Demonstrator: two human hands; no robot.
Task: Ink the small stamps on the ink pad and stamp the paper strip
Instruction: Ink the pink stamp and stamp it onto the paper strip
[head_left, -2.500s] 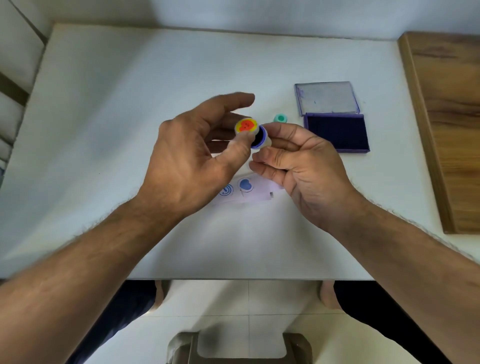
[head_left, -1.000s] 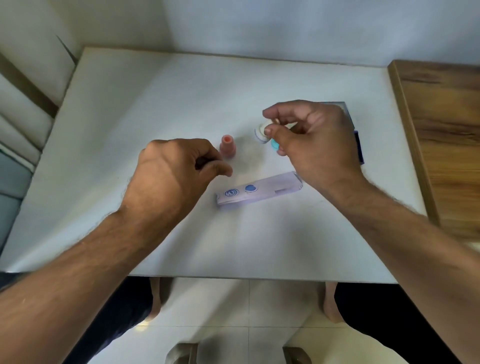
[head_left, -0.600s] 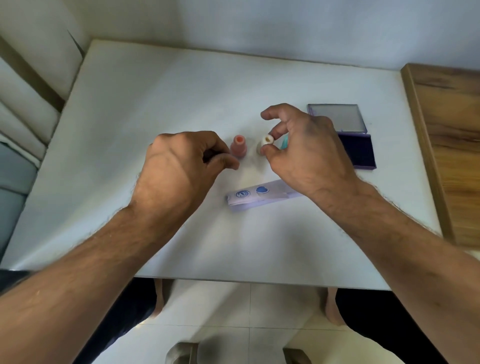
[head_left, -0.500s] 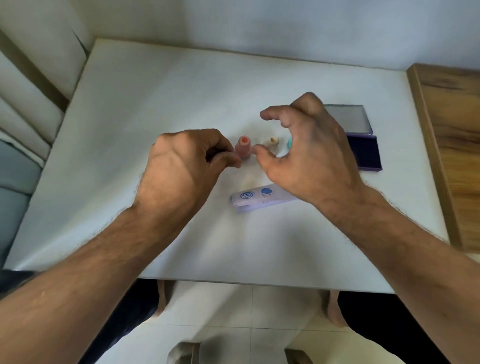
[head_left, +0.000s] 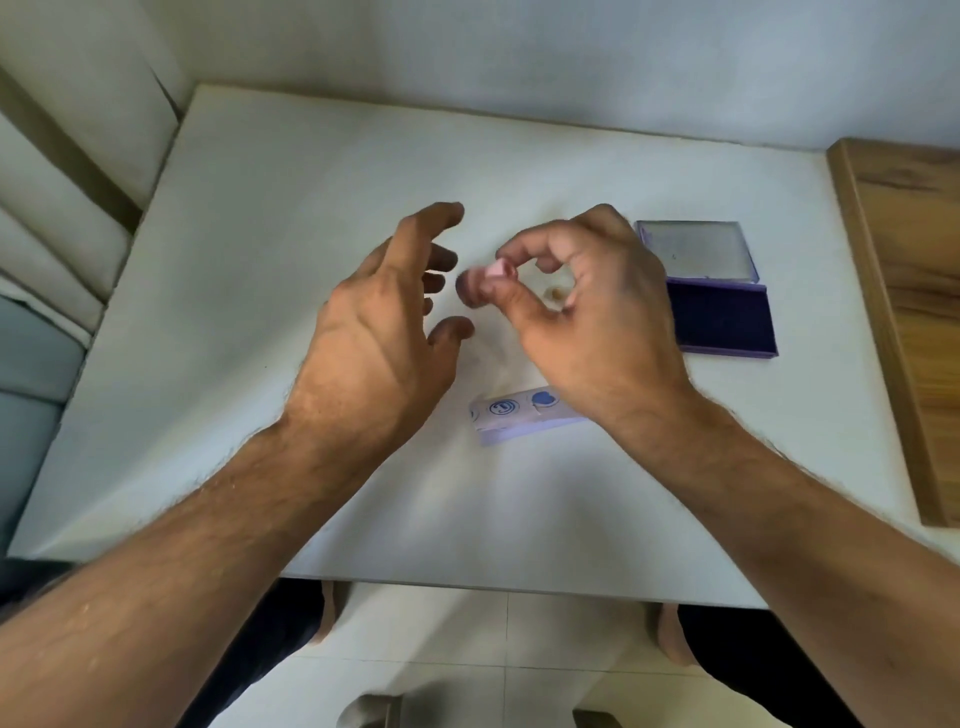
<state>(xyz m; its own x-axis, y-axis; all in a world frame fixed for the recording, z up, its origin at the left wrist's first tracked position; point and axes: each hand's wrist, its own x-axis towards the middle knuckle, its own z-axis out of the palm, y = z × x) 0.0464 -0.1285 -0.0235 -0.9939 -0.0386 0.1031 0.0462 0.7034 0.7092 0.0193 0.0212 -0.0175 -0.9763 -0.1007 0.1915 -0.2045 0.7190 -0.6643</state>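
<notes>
Pinching the pink stamp (head_left: 492, 274) just lifted off the bench (head_left: 260, 312), the right hand (head_left: 587, 317) heads toward the ink pad (head_left: 719, 322) by the right edge, while the left hand (head_left: 379, 332) has spread empty beside it, the twice-stamped paper strip (head_left: 511, 418) waiting nearer the front edge.

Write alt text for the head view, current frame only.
Over a white table, the right hand pinches a small pink stamp while the open left hand hovers beside it. A paper strip with blue stamped marks lies near the person; an open ink pad sits to the right, by a wooden board.
</notes>
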